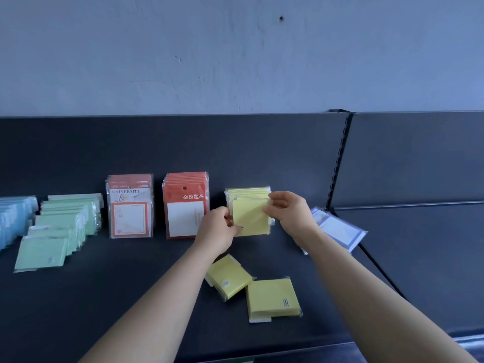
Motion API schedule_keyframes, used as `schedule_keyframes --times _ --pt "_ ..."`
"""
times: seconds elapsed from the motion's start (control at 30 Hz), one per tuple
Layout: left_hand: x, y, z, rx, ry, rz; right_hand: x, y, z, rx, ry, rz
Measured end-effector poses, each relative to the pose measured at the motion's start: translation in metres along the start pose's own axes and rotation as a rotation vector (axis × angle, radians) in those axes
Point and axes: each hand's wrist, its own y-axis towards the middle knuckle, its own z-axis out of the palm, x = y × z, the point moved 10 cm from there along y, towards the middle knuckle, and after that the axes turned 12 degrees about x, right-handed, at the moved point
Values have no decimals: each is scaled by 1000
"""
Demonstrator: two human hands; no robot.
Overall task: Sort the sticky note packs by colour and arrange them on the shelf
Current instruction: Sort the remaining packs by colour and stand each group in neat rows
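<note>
A row of yellow sticky note packs [250, 216] stands upright against the back of the dark shelf [117, 297]. My left hand [217, 229] pinches the front pack's left edge, and my right hand [286, 208] pinches its upper right corner. Two more yellow packs lie flat nearer the front, one [229, 277] below my left wrist and one [272, 299] to its right. Left of the yellow row stand two red rows [186, 205] [130, 206], then green packs [62, 229] and blue packs [13, 218].
Pale blue-white packs [337, 229] lie flat behind my right wrist, near the shelf's slotted upright [339, 158]. A second shelf section [419, 244] continues to the right. The wall [235, 53] rises behind.
</note>
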Motion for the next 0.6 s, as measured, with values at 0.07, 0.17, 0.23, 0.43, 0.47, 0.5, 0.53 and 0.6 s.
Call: schedule_keyframes --times 0.07,0.17,0.23,0.43,0.47,0.5,0.53,0.6 --pt "7 5 2 -13 58 -33 -7 3 5 34 -100 18" --pt "13 10 7 3 73 -35 -15 4 10 61 -245 46" --pt "12 13 8 4 61 -27 -21 5 10 54 -320 69" --pt "9 21 7 -36 75 -14 -20 11 7 0 -394 47" --pt "9 22 7 -43 70 -15 -20 12 7 -8 -407 43" --pt "10 23 7 -48 65 -17 -20 13 8 -12 -418 44" --pt "10 24 7 -54 58 -19 -21 13 9 -11 -427 49" --pt "12 25 8 -57 52 -26 -25 14 12 -1 -449 61"
